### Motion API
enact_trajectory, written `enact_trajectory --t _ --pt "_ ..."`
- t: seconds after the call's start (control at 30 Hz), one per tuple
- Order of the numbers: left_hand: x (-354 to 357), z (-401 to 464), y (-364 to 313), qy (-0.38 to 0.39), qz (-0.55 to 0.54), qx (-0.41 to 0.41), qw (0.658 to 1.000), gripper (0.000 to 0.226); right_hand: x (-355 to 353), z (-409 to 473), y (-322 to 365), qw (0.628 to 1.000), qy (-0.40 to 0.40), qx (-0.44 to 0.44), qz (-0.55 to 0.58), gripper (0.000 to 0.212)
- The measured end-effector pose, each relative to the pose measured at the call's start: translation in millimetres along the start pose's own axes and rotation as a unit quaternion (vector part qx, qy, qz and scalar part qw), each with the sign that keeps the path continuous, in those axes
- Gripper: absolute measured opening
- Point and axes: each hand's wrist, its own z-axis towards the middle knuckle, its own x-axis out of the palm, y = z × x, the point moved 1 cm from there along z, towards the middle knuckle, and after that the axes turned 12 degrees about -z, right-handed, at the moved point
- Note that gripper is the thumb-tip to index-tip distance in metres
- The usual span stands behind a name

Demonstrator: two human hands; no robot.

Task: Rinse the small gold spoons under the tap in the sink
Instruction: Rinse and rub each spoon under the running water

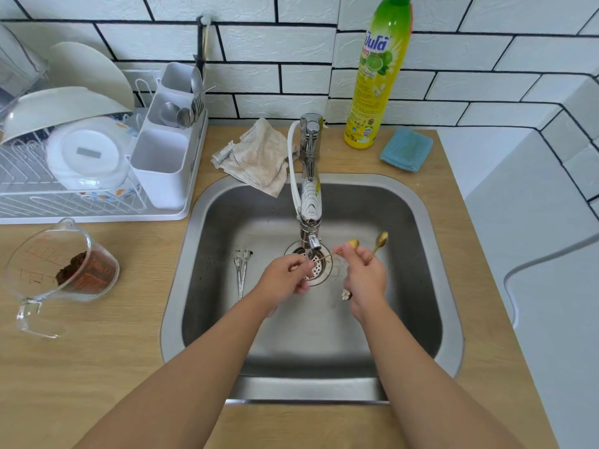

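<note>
Both my hands are over the drain point(319, 268) of the steel sink point(201, 254), just below the tap point(309, 202). My right hand point(364, 280) grips two small gold spoons: one spoon point(380, 242) points up and to the right, and the other gold spoon point(351, 244) has its thin handle running left toward the tap's outlet. My left hand point(285, 278) is closed, its fingertips at the end of that handle. I cannot make out running water.
Two small silver spoons point(242, 270) lie on the sink floor to the left. A glass measuring jug point(61, 273) with brown residue lies on the counter. A dish rack point(97, 150), a cloth point(256, 157), a detergent bottle point(377, 72) and a blue sponge point(406, 149) stand behind the sink.
</note>
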Motion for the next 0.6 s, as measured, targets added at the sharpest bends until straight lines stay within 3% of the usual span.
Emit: enact_trajectory --t 0.13,0.23,0.37,0.5,0.6 --pt "18.8 5.2 -4.5 0.012 -0.231 -0.043 0.972 0.015 -7.9 4.9 -1.3 0.998 -0.055 0.025 0.027 0.012" --pt "23.1 1.0 -5.2 0.015 -0.271 -0.087 0.958 0.02 -10.0 6.7 -0.5 0.997 -0.042 0.047 0.051 0.009" --pt "17.2 -1.7 -3.0 -0.023 -0.162 -0.132 0.978 0.021 -6.2 4.1 1.6 0.994 0.036 0.06 0.082 0.01" --pt "10.7 -2.6 0.8 -0.031 -0.004 -0.063 0.998 0.035 -4.1 1.3 0.7 0.996 0.028 0.065 0.059 0.005" --pt "11.6 -7.6 5.9 0.012 0.074 0.003 0.997 0.029 -7.3 2.3 1.1 0.996 0.004 0.067 0.054 0.007"
